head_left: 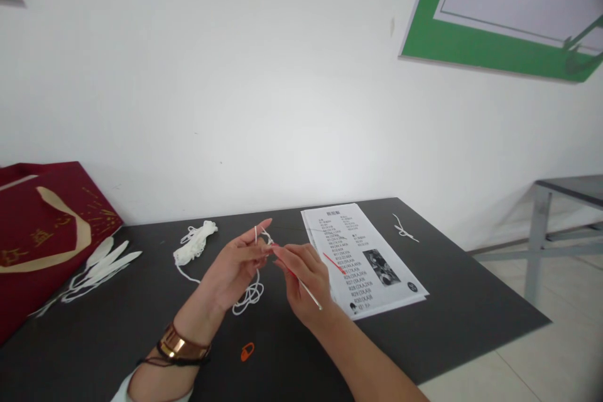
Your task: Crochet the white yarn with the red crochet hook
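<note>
My left hand (pixel 241 262) pinches white yarn (pixel 265 235), with a strand looped over its raised index finger. Close against it, my right hand (pixel 306 276) grips a thin crochet hook (pixel 311 292) like a pen, its back end slanting down to the right. The hook's working tip meets the yarn at the left fingertips, where the fingers hide the stitches. Below the hands, loose coils of yarn (pixel 249 296) lie on the black table (pixel 282 364). A small skein of white yarn (pixel 194 244) rests to the left, its strand running toward my left hand.
Printed pattern sheets (pixel 372 264) lie right of my hands, with a thin red stick (pixel 334 262) on them. An orange stitch marker (pixel 247 352) is in front. White crocheted strips (pixel 101 267) and a dark red bag (pixel 51 232) are left; a yarn scrap (pixel 404 229) is right.
</note>
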A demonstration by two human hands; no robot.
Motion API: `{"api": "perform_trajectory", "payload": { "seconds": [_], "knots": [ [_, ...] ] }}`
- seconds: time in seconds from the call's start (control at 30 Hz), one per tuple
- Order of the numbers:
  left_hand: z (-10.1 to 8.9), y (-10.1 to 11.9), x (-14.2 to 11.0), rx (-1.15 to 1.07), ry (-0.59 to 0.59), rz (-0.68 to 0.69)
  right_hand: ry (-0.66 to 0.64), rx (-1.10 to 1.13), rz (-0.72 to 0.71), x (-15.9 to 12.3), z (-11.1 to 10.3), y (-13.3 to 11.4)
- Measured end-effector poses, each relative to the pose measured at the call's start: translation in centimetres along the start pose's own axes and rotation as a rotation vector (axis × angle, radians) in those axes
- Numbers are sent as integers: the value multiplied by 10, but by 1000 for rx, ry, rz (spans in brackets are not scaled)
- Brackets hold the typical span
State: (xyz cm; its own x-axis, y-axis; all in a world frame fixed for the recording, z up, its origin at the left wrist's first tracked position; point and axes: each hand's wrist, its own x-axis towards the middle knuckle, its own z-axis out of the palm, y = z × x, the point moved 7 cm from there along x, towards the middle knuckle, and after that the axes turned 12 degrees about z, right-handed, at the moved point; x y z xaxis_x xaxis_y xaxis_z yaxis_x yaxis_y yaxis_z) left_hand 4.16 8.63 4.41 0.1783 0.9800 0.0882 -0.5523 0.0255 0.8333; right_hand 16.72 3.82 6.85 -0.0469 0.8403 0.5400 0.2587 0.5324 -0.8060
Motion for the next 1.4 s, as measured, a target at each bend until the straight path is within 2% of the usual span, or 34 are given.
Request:
{"api": "perform_trajectory", "payload": {
  "seconds": [0.07,0.17,0.27,0.37,0.6,0.97,1.27,1.4],
  "knots": [
    [2,0,-1,-92,-71,-67,13,84,27,2,-2,0],
    [6,3,-4,-165,-156,-108,37,304,162,6,-5,8],
    [8,7,-5,-186,-191,-99,46,520,293,10,-4,18],
    [8,10,-5,-176,-201,-72,53,631,342,13,-6,24],
    [7,12,-5,-197,-225,-60,58,808,426,16,-12,29],
    [9,13,-6,-248,-255,-77,31,979,476,18,-11,31],
    [13,19,-10,-86,-300,-21,-105,1132,653,15,7,41],
    [13,21,-10,32,-271,41,-163,1098,665,13,13,39]
  ]
}}
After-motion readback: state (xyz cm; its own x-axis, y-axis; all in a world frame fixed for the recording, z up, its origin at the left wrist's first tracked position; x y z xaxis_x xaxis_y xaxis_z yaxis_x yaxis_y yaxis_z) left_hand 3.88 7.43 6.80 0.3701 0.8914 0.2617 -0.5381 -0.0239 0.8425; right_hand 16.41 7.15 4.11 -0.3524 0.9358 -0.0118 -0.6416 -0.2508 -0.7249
